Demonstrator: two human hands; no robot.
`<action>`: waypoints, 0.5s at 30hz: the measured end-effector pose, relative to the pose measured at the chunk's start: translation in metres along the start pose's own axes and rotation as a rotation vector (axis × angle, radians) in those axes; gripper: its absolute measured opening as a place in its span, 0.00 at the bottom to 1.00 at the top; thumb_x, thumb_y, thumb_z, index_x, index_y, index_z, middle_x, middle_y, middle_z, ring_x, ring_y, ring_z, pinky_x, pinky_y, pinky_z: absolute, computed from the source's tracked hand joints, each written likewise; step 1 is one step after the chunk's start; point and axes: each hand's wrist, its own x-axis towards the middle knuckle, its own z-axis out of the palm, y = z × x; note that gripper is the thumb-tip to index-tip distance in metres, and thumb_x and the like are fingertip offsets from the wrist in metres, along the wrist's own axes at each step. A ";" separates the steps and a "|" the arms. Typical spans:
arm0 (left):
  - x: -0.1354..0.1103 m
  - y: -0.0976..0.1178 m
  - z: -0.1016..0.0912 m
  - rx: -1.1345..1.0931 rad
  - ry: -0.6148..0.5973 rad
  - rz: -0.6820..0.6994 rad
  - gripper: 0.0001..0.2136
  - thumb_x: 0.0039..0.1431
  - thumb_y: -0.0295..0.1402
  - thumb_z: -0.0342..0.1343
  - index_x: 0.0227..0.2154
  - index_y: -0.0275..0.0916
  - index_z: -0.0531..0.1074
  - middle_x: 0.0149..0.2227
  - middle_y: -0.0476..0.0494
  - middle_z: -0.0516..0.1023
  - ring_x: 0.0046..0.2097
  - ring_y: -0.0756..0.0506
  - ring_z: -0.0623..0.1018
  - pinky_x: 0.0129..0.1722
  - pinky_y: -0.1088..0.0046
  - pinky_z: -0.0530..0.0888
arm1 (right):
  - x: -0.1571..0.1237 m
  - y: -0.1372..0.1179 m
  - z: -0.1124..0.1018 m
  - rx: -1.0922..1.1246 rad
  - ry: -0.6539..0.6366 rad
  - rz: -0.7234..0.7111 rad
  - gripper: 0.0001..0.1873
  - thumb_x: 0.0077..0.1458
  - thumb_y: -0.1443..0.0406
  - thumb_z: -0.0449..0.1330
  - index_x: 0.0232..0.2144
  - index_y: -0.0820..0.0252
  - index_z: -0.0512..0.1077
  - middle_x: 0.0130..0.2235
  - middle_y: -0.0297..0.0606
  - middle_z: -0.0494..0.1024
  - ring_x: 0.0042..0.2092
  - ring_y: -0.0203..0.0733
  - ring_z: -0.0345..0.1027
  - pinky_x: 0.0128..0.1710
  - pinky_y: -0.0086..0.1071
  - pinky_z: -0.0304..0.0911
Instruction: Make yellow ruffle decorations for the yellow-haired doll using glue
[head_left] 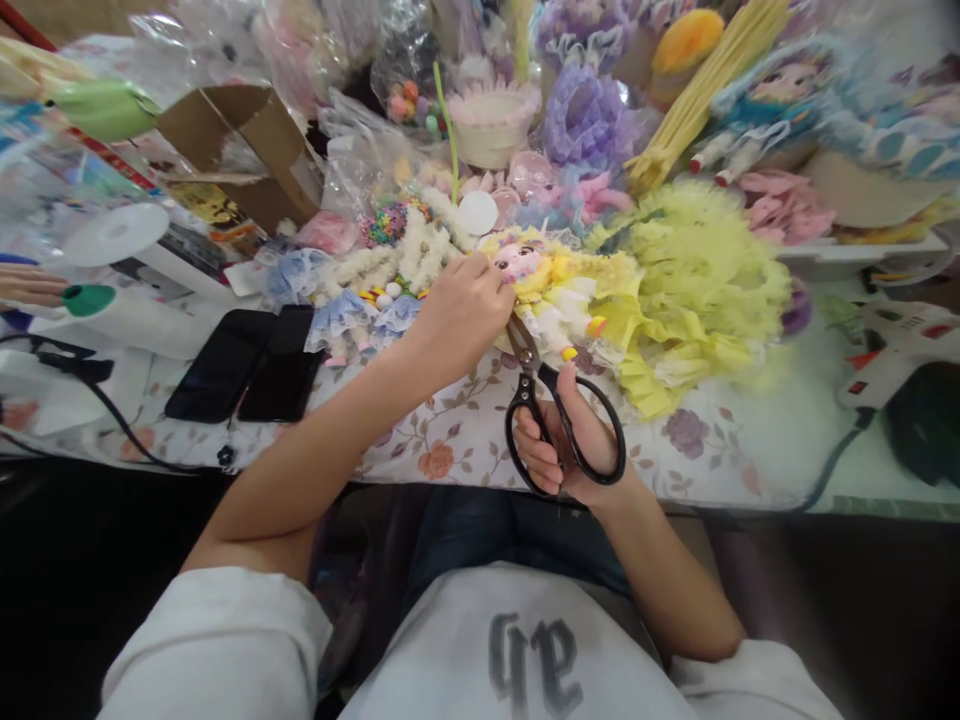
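Note:
Black-handled scissors (pixel 527 375) are in my right hand (pixel 574 440), with thumb and fingers through the two loops. Their blades point up and away from me, and the tips pass out of sight by my left hand (pixel 469 310). That hand is closed, fingertips pinched beside the head of a small doll (pixel 519 262); whatever lies between them is hidden. The doll has yellow hair, a white skirt and yellow shoes, and it lies on its back. Right of it spreads a heap of ruffled yellow mesh fabric (pixel 697 280).
Two black phones (pixel 221 365) lie at left on the flowered tablecloth (pixel 450 450). Behind stand a cardboard box (pixel 240 150), a pink-rimmed basket (pixel 491 125) and a purple ruffled piece (pixel 589 115). A white glue gun (pixel 900 340) sits at right. Another person's hand (pixel 30 283) shows at far left.

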 end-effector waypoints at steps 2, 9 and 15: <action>-0.001 0.000 0.005 0.024 0.018 -0.012 0.14 0.63 0.22 0.42 0.34 0.39 0.73 0.38 0.35 0.77 0.48 0.35 0.75 0.49 0.55 0.72 | 0.000 0.000 0.000 -0.004 -0.002 0.000 0.42 0.45 0.25 0.45 0.20 0.58 0.61 0.13 0.23 0.57 0.12 0.28 0.46 0.10 0.24 0.51; -0.008 -0.002 0.019 -0.073 0.130 -0.198 0.09 0.60 0.26 0.49 0.39 0.38 0.73 0.40 0.35 0.79 0.47 0.34 0.76 0.48 0.54 0.74 | 0.001 0.001 -0.002 -0.005 -0.042 -0.003 0.41 0.46 0.26 0.47 0.20 0.58 0.61 0.13 0.23 0.57 0.12 0.27 0.46 0.10 0.24 0.51; -0.004 -0.002 0.014 -0.218 0.078 -0.359 0.06 0.56 0.28 0.52 0.34 0.39 0.74 0.36 0.38 0.80 0.40 0.38 0.78 0.41 0.61 0.74 | 0.001 0.003 -0.005 0.017 -0.030 -0.015 0.40 0.45 0.27 0.50 0.21 0.58 0.61 0.13 0.22 0.57 0.12 0.27 0.46 0.10 0.23 0.51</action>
